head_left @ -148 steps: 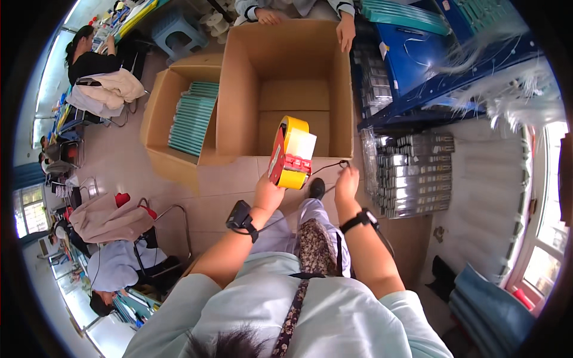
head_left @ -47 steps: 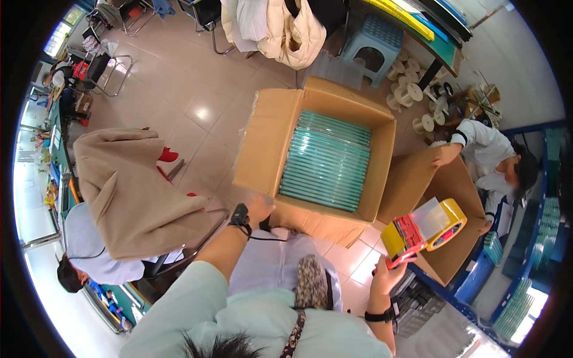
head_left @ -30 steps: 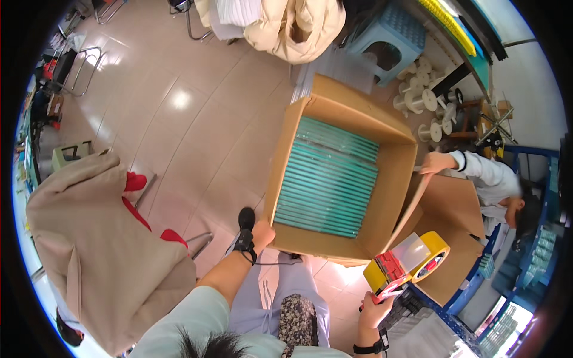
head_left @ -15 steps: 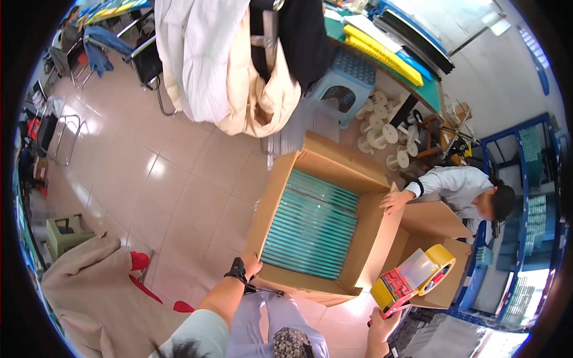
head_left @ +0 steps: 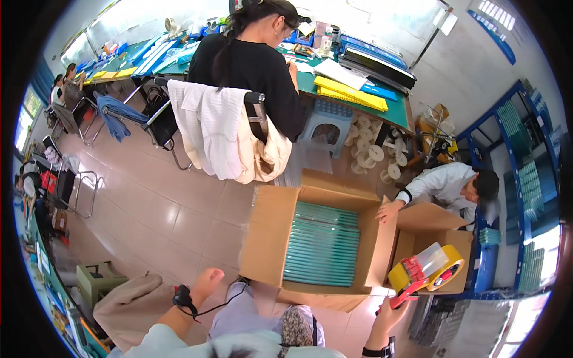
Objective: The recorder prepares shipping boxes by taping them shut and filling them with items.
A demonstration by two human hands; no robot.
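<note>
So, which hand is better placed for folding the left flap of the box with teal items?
Probably the left hand: it looks empty and is nearer that flap, while the right hand grips the tape dispenser.

The person wears a pale mint-green cloth top (head_left: 256, 346) with short sleeves, light lavender trousers (head_left: 239, 313) and a dark, cream-speckled floral cloth panel (head_left: 296, 327). Above the bare left grip (head_left: 206, 280) sits a boxy black wrist device (head_left: 185, 299) trailing a thin black cable (head_left: 215, 308); a black wristband (head_left: 375, 352) circles below the bare right grip (head_left: 391, 313).
</note>
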